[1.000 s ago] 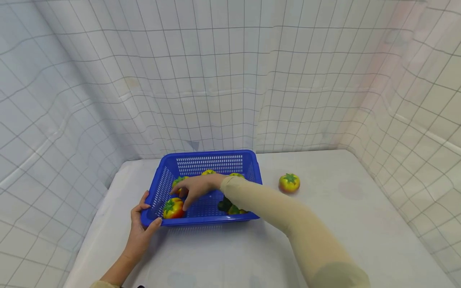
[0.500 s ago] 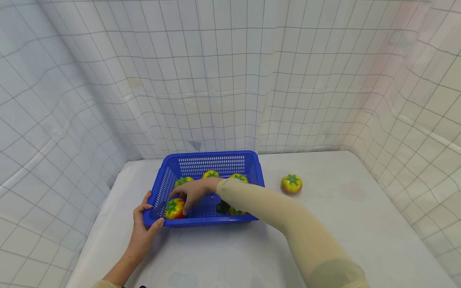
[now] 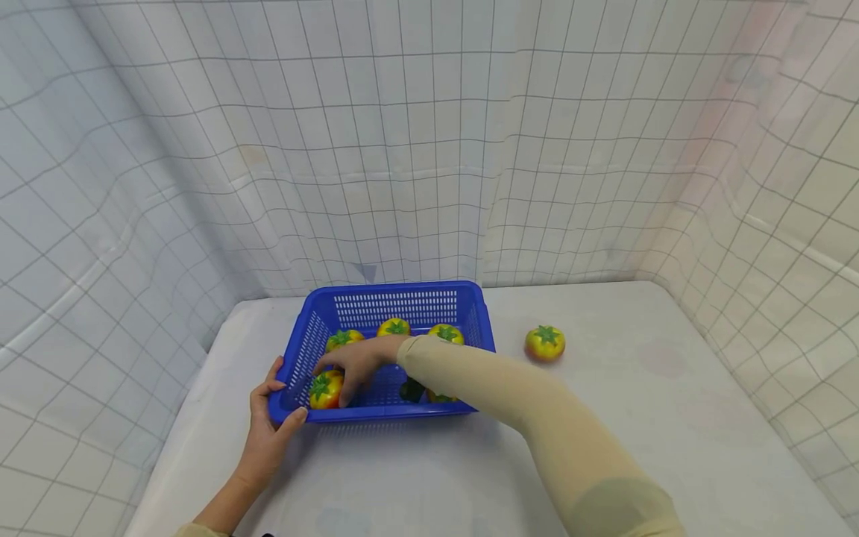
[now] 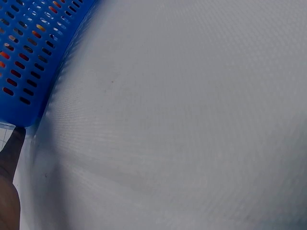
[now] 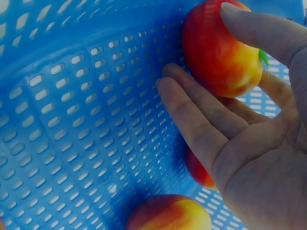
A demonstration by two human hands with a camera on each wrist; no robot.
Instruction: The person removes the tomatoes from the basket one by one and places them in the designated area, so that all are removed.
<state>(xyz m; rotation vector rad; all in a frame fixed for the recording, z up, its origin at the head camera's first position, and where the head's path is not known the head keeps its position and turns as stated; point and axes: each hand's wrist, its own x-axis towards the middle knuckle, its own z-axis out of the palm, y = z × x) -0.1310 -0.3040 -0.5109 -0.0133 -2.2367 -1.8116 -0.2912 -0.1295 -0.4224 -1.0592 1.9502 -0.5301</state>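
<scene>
My left hand grips the near left corner of a blue perforated plastic basket, thumb on the near rim and fingers along the left side. Inside, my right hand holds a red and yellow tomato with a green star-shaped top, in the near left corner. The right wrist view shows the thumb on one side of that tomato and fingers at its other side. Only a finger and part of the left hand appear in the left wrist view, by the basket's corner.
More such tomatoes lie in the basket: one at back left, one at back middle, one at back right. A dark green thing sits near the right sleeve. Another tomato stands on the white table, right of the basket.
My right hand has moved slightly nearer and lower over the near left tomato, thumb now against its right side. The left hand keeps its grip on the basket's corner.
</scene>
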